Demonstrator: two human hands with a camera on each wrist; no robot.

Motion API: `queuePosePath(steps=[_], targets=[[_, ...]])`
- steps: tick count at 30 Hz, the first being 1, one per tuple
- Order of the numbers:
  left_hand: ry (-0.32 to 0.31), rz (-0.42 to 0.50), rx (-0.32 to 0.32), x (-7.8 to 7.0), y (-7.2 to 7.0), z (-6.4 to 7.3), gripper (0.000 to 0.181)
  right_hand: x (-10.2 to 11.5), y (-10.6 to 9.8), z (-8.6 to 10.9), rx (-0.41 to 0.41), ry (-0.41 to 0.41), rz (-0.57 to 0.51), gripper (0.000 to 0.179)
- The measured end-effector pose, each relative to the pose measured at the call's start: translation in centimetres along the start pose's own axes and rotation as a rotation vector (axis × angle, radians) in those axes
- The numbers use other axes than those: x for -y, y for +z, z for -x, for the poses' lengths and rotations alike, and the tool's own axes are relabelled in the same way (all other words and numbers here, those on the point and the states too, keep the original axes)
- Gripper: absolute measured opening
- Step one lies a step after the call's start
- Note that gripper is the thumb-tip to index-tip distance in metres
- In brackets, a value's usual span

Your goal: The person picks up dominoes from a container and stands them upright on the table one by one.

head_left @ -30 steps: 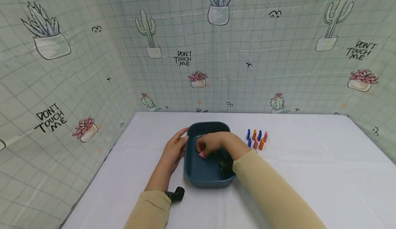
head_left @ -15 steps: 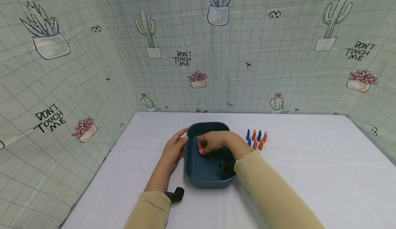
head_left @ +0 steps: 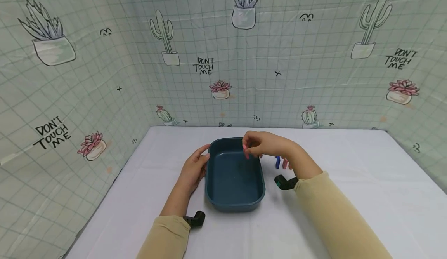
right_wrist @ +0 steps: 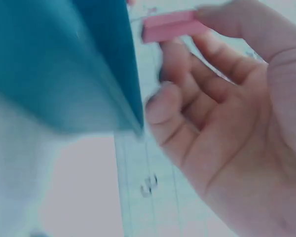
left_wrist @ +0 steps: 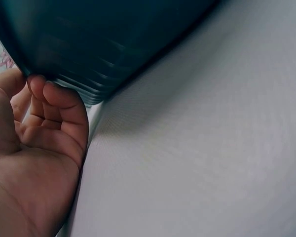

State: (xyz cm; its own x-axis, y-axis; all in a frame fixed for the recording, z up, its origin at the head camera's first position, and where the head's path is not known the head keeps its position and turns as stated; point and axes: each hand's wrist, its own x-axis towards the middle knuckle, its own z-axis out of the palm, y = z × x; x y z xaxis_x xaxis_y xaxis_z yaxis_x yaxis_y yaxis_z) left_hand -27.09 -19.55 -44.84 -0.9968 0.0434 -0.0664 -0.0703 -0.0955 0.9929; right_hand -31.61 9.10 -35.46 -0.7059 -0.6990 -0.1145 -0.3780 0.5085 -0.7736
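A dark teal rectangular bin (head_left: 234, 181) stands on the white table, its inside floor bare in the head view. My left hand (head_left: 192, 170) holds the bin's left side, thumb and index finger up at the rim. In the left wrist view the left hand's other fingers (left_wrist: 64, 94) curl with their tips against the outer wall. My right hand (head_left: 267, 143) is raised over the bin's far right rim, pinching a small pink block (right_wrist: 170, 25) between thumb and fingers. The block is a short rectangular bar, seen hanging below the fingertips in the head view.
Right of the bin stand small upright blocks, a blue block (head_left: 278, 162) and a pink one (head_left: 285, 163) among them, the others hidden behind my right hand and forearm. A patterned cloth backdrop (head_left: 258, 96) rises behind the table (head_left: 345, 197). Each wrist wears a black camera.
My right hand has lifted the pink block out of the bin and moved right and away to the far right rim. The left hand has stayed at the bin's side.
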Motion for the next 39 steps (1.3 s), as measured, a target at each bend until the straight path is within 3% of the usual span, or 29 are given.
queuePosePath(steps=[9, 16, 21, 27, 39], targets=[[-0.01, -0.003, 0.011, 0.0, 0.2, 0.0, 0.036, -4.8, -1.4, 6.8, -0.264, 0.066, -0.074, 0.015], [0.01, -0.023, -0.002, -0.2, 0.0, -0.1, 0.038, -8.1, -2.1, 10.5, -0.435, 0.136, -0.025, 0.024], [-0.014, -0.013, -0.01, -0.1, -0.1, -0.1, 0.035, -10.4, -2.2, 11.6, -0.429, 0.205, 0.006, 0.025], [-0.021, 0.005, -0.005, -0.1, -0.2, 0.0, 0.036, -12.4, -2.0, 11.7, -0.409, 0.227, 0.025, 0.027], [-0.023, 0.0, -0.002, -0.1, 0.1, 0.1, 0.036, -13.1, -1.4, 11.9, -0.37, 0.235, 0.034, 0.029]])
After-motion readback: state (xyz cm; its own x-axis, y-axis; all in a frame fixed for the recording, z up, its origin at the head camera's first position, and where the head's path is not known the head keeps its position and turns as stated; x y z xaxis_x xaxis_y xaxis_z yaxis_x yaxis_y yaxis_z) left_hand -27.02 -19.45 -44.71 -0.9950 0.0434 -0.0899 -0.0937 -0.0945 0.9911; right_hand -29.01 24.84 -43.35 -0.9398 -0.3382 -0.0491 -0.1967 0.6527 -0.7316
